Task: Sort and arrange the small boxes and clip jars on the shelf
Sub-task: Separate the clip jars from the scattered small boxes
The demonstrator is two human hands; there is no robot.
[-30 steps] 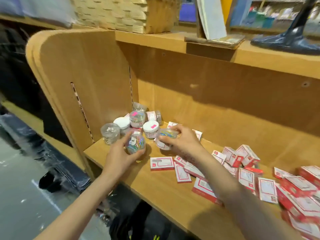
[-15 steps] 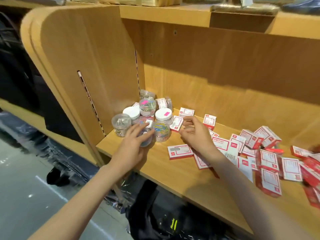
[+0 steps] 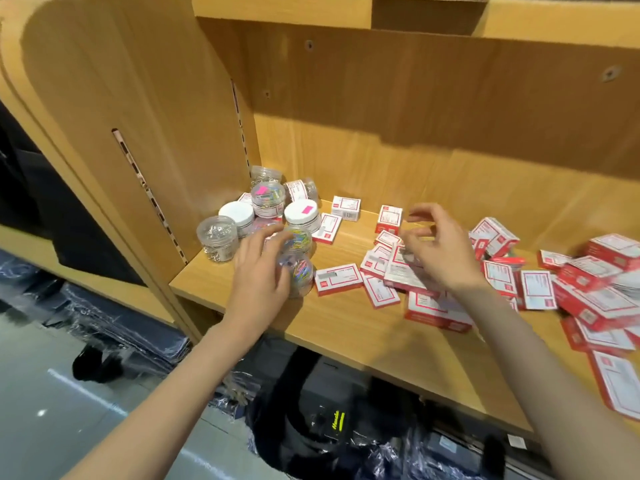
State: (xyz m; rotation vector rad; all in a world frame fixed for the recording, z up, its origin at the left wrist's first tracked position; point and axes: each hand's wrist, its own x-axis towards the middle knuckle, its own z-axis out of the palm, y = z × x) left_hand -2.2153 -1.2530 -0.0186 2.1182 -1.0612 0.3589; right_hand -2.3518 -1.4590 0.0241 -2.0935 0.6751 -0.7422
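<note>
left hand (image 3: 258,285): fingers curled round a jar (image 3: 297,274) of coloured clips
right hand (image 3: 437,251): loosely open, holding nothing, right of the jar above small boxes (image 3: 403,277)

Red-and-white boxes (image 3: 498,233); multicoloured clips in clear jars (image 3: 298,271)

Soft overhead light, motion-blurred, edges warped.

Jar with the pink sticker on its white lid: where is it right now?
Head view, left part of the shelf: the white-lidded jar with the pink sticker stands in the jar cluster, behind a coloured-clip jar, beside a red-and-white box.
</note>
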